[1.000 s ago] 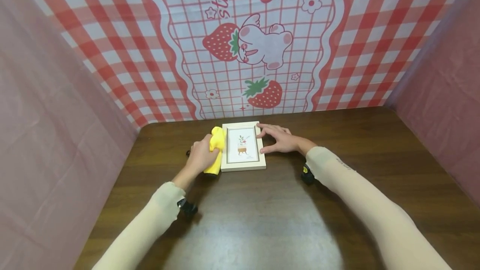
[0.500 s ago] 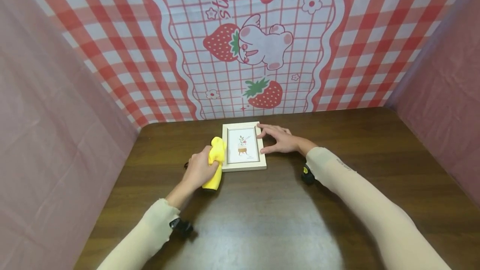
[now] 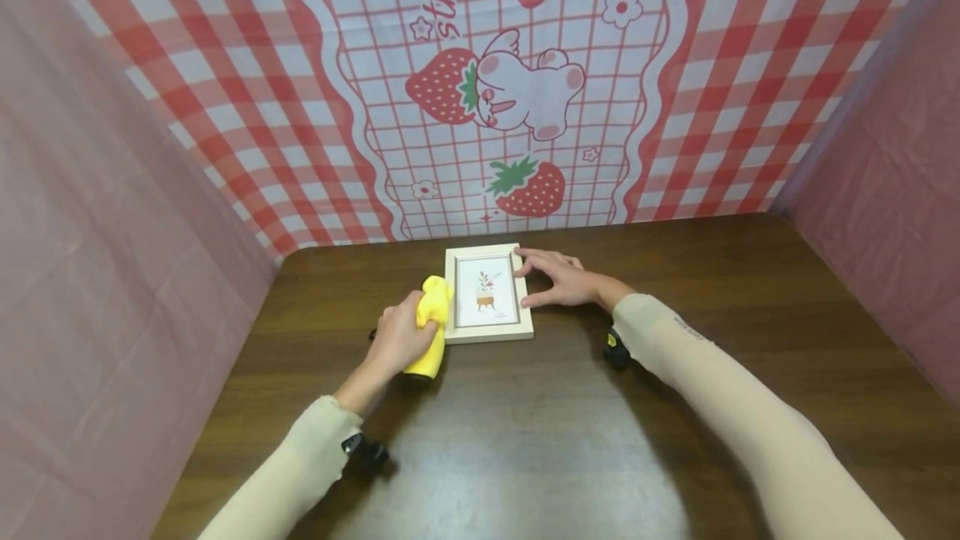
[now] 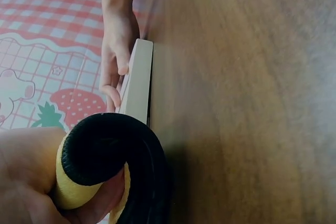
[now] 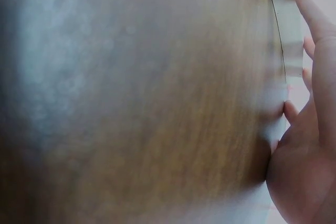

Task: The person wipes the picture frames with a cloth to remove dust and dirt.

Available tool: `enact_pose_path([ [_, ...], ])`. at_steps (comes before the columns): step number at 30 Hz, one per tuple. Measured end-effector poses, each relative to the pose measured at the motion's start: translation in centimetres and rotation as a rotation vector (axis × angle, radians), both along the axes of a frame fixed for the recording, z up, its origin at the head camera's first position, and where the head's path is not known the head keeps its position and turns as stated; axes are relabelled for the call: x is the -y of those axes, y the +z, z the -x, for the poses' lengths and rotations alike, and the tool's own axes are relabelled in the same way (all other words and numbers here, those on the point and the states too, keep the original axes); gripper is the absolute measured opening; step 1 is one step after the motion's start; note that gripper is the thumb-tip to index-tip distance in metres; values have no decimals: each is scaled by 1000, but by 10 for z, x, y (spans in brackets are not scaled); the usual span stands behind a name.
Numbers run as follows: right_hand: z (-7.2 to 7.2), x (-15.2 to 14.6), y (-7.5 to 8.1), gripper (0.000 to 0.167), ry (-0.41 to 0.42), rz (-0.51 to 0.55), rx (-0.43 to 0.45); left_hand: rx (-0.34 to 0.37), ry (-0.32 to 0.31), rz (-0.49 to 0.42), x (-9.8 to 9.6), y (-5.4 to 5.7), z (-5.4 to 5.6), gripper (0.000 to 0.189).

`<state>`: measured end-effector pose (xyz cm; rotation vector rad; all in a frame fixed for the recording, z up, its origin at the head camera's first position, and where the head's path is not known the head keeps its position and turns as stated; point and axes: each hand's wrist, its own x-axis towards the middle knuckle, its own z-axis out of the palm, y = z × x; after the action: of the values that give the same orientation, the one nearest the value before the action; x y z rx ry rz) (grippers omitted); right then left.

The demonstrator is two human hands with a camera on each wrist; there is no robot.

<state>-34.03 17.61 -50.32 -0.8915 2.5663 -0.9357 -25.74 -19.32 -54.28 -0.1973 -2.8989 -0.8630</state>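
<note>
A cream picture frame [image 3: 489, 334] lies face up near the back of the table, a potted-plant print inside it. My left hand [image 3: 400, 335] grips a bunched yellow cloth [image 3: 435, 298] at the frame's left edge. In the left wrist view, the cloth's black border [image 4: 149, 163] curls around in front of the frame's side [image 4: 139, 85]. On the opposite side, my right hand [image 3: 561, 279] rests its spread fingertips and thumb along the frame's right edge. The right wrist view has that hand [image 5: 315, 129] beside the frame's pale side [image 5: 289, 30].
A strawberry-print checked cloth [image 3: 525, 115] hangs right behind the table [image 3: 517, 440]. Pink drapes stand at the left [image 3: 97, 273] and right [image 3: 885, 157]. Part of a small dark thing [image 3: 372, 335] shows just left of my left hand.
My left hand and the yellow cloth have slid toward me along the frame's left edge, mostly in the first half second. The right hand and the frame have stayed nearly still.
</note>
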Motion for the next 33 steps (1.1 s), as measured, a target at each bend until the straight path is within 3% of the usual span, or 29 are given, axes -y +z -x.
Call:
enact_pose_path([
  [8,0,-1,0,61,4,-9,-9,-17,-1,49,-4,8,10,48],
  [11,1,-2,-1,64,5,-11,-15,-12,0,43,-4,9,19,49],
  [26,1,-1,-1,64,11,-11,4,55,26,52,-4,13,87,54],
  [33,1,-1,-2,63,6,-12,-1,83,36,85,-8,16,113,56],
])
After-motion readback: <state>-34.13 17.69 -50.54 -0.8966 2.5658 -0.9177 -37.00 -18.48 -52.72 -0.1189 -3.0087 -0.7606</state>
